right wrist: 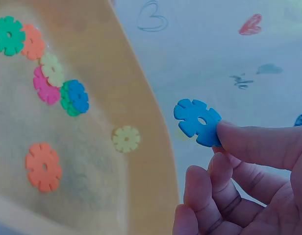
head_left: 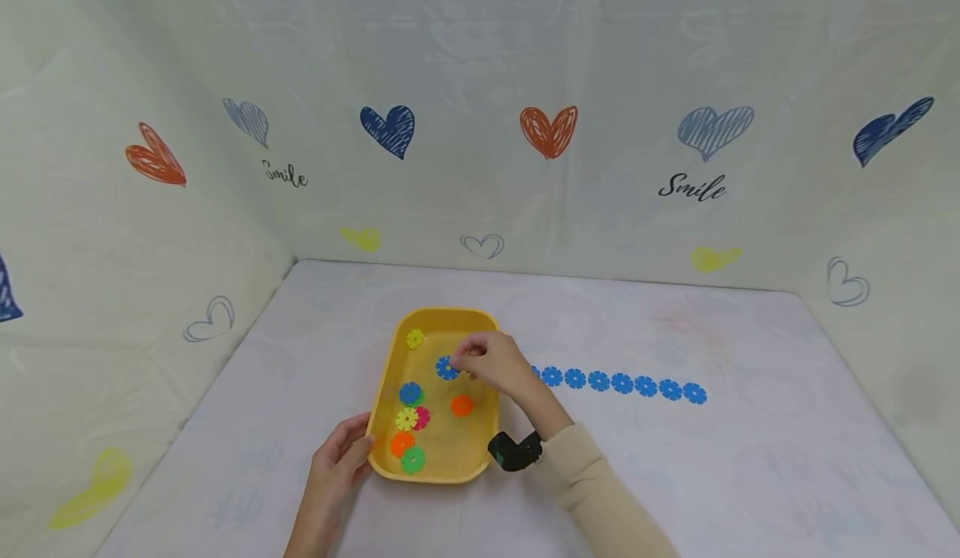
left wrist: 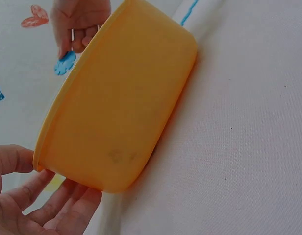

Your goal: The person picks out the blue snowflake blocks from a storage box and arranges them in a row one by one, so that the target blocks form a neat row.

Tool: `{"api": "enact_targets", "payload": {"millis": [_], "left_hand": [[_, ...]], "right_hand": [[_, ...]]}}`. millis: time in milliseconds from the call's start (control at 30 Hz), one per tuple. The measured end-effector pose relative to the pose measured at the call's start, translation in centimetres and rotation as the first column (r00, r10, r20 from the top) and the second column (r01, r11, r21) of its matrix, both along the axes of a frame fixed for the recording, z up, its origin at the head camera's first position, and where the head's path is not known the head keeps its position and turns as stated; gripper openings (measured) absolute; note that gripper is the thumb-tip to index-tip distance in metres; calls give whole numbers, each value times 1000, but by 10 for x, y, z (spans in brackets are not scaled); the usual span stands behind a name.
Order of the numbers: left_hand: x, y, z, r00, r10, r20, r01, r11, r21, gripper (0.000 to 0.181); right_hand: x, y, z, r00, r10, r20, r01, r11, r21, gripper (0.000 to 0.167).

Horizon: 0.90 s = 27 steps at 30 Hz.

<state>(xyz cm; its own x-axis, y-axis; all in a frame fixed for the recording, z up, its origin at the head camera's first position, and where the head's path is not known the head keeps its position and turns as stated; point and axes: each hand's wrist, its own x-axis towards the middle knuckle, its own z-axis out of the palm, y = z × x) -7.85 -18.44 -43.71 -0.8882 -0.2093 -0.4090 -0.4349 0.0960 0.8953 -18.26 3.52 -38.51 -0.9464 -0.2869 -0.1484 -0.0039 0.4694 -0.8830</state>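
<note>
Between thumb and fingertips, my right hand (head_left: 491, 361) pinches a blue notched plastic disc (right wrist: 194, 121) with a hole in its centre. That hand hovers over the yellow tray (head_left: 488, 441), and the disc is held up above the tray floor. My left hand (head_left: 341, 451) holds the tray at its near left corner, thumb at the rim and fingers against the outer wall (left wrist: 121, 98). Inside the tray lie several more notched discs: orange (right wrist: 43, 167), green (head_left: 412, 460), pink (right wrist: 45, 86), yellow (head_left: 416, 339) and blue (head_left: 409, 393). Some of them overlap.
A row of blue notched discs (head_left: 622, 383) runs across the white table (head_left: 750, 475), right of the tray. Its left end is partly hidden by my right hand. White sheeting (head_left: 480, 58) printed with hearts stands behind and at the sides.
</note>
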Motion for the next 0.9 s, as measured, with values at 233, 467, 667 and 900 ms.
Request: {"api": "enact_targets", "payload": {"millis": [233,467,667,900], "left_hand": [[0,0,-1,1000,-1,-2,1,1000,-3,44],[2,1,0,1000,-1,-28,1,1000,0,42],[1,0,0,1000,-7,-22,7,1000,-1,43],[1,0,-1,1000,-8,-23,8,1000,0,43]], "right_hand": [[6,27,2,995,-94,-14,94,995,-34,13],[11,54,2,985,-173,-11,172,984,-41,13],[16,77,-1,975,-222,5,223,974,-42,13],[19,109,-7,963,-271,10,271,962,-46,19]]}}
